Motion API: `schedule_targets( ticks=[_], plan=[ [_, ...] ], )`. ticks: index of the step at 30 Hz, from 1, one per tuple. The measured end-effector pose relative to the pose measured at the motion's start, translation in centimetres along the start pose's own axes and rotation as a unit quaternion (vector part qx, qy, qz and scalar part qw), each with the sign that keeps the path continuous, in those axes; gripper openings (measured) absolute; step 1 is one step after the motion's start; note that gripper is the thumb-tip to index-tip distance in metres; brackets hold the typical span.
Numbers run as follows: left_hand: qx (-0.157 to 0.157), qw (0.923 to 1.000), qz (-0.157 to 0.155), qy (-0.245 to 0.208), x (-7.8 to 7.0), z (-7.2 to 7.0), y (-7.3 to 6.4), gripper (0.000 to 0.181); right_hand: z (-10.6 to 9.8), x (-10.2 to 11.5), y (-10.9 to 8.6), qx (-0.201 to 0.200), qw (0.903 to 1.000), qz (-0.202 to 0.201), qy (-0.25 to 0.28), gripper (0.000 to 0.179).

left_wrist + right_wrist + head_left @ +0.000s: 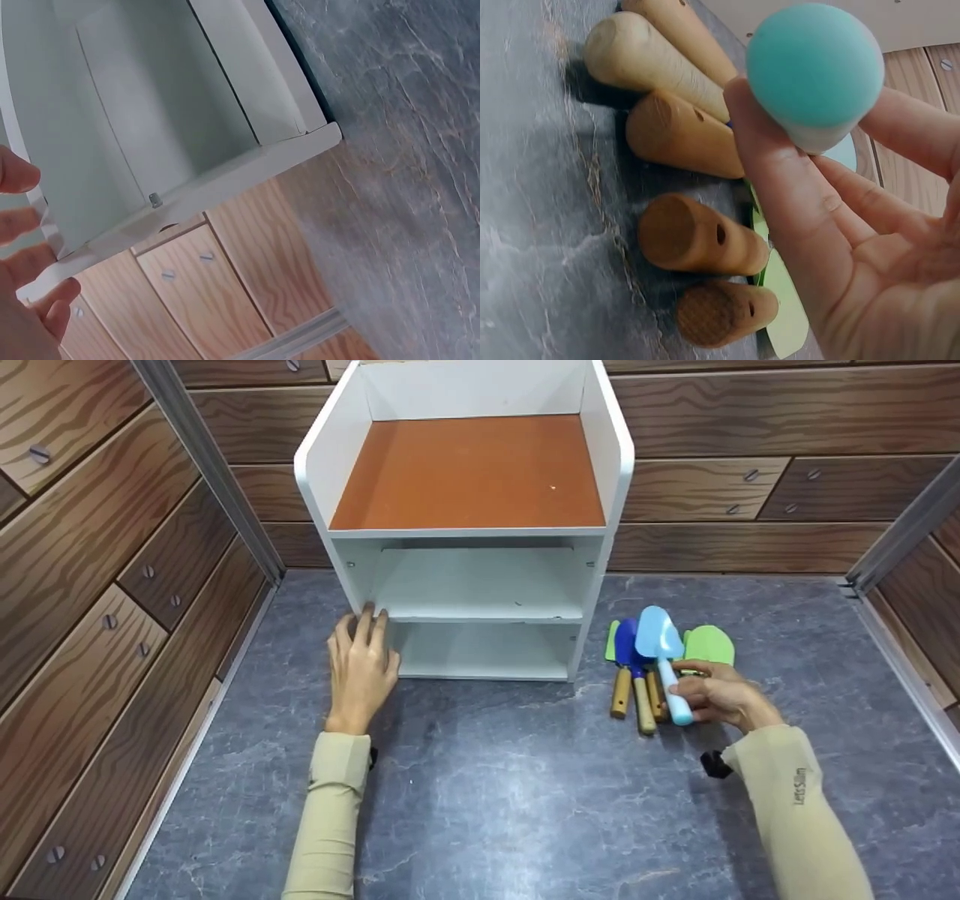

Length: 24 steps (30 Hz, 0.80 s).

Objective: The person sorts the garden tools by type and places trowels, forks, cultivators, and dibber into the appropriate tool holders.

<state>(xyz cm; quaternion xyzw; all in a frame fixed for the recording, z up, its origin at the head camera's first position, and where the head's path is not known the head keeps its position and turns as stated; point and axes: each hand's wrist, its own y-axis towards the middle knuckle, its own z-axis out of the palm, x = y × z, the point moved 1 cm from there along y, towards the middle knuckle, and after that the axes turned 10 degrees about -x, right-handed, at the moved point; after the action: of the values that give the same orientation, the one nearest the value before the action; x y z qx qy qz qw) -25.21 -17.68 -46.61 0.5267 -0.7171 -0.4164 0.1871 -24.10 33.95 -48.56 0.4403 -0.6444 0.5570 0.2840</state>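
A white shelf unit [480, 531] with an orange-brown top stands upright. My left hand [361, 664] rests its fingertips on the unit's left front edge, by the middle shelf; the left wrist view shows its fingers [30, 264] spread across the panel's corner. At the right, my right hand [720, 694] pinches the handle of a light blue hand trowel [660, 636] between thumb and fingers, its blade pointing away from me. Close up in the right wrist view is the handle's rounded turquoise end [814, 67]. Beneath the trowel lie dark blue [625, 643] and green [709, 646] garden tools.
Several wooden handles [671, 232] lie side by side on the grey marbled floor [480, 795]. Wood-patterned walls [750, 420] stand behind and at both sides, with metal strips [210, 465] at the corners.
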Motion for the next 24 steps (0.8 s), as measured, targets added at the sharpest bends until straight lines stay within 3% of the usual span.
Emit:
schedule_targets(
  ticks=[24],
  plan=[
    [-0.013, 0.9998, 0.002, 0.018, -0.2, 0.3, -0.2, 0.054, 1.2, 0.4, -1.3, 0.015, 0.9970, -0.057, 0.051, 0.078]
  ],
)
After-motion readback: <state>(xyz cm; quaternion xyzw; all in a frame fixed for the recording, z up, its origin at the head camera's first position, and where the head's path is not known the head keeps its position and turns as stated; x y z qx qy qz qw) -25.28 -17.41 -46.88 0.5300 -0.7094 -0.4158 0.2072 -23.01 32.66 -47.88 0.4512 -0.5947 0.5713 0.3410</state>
